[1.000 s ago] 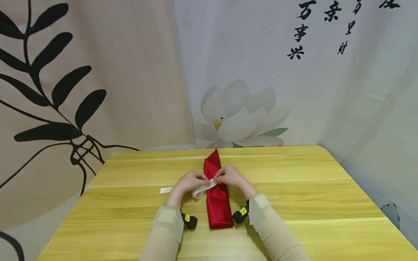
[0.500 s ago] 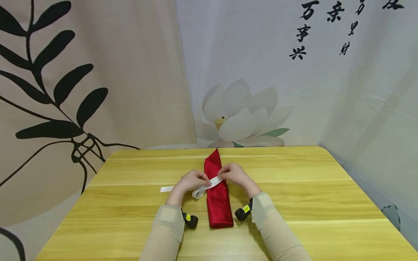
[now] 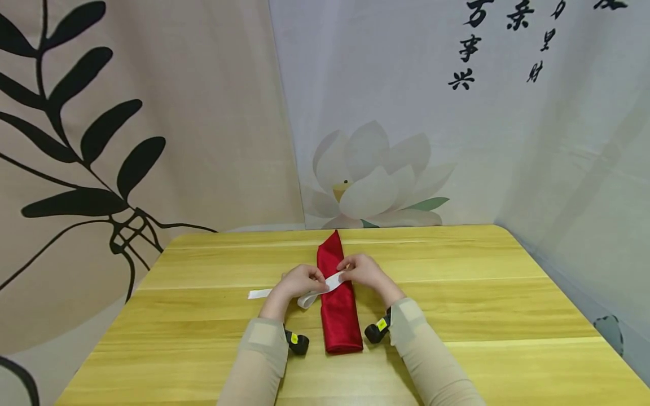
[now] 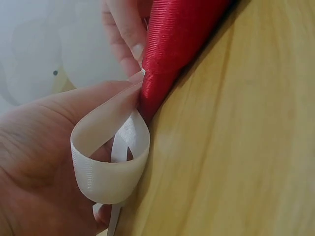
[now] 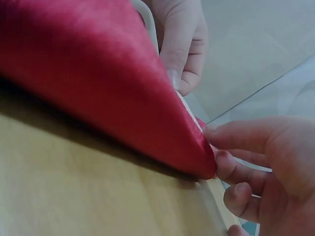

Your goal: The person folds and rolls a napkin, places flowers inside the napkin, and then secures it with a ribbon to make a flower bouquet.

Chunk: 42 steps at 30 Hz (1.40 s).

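A rolled piece of red satin cloth lies lengthwise on the wooden table, its pointed end away from me. A white ribbon crosses over its upper half at a slant. My left hand pinches the ribbon near the roll's left edge. There the ribbon bends into a loop, which hangs beside the palm in the left wrist view. On the other side, my right hand holds the ribbon between thumb and fingers at the roll's right edge. In the right wrist view, its fingertips are close against the red cloth.
A loose ribbon tail sticks out left of my left hand on the table. Black wrist cameras hang under both wrists. A printed curtain stands behind the table's far edge.
My right hand has shifted slightly right along the ribbon, so a longer white stretch shows across the red roll. My left hand has stayed nearly in place.
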Each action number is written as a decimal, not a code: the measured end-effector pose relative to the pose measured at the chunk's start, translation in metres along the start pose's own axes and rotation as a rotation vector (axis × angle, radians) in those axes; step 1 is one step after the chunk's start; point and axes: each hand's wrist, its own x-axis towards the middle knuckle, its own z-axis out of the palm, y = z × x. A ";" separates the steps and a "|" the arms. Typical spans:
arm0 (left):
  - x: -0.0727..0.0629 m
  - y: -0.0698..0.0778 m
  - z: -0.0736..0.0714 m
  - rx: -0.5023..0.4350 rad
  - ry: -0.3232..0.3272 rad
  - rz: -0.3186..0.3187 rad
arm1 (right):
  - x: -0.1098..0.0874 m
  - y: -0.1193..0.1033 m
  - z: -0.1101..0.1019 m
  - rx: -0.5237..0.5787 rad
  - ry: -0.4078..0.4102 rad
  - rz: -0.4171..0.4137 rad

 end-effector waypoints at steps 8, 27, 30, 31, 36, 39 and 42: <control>-0.001 0.004 0.000 0.005 -0.003 -0.008 | -0.001 -0.003 0.003 -0.115 0.003 0.003; -0.002 0.014 0.007 0.113 0.082 -0.066 | -0.005 -0.001 -0.004 -0.067 -0.071 -0.026; -0.002 0.014 0.008 0.121 0.080 -0.075 | -0.004 0.001 -0.005 -0.026 -0.064 -0.023; -0.002 0.014 0.008 0.123 0.080 -0.074 | -0.004 0.001 -0.005 -0.018 -0.062 -0.024; -0.001 0.012 0.008 0.125 0.077 -0.072 | -0.004 0.003 -0.003 -0.002 -0.045 -0.049; 0.000 0.011 0.008 0.125 0.078 -0.072 | -0.006 0.001 -0.003 -0.013 -0.028 -0.063; 0.000 0.011 0.009 0.126 0.083 -0.077 | -0.007 -0.003 -0.002 -0.035 -0.018 -0.030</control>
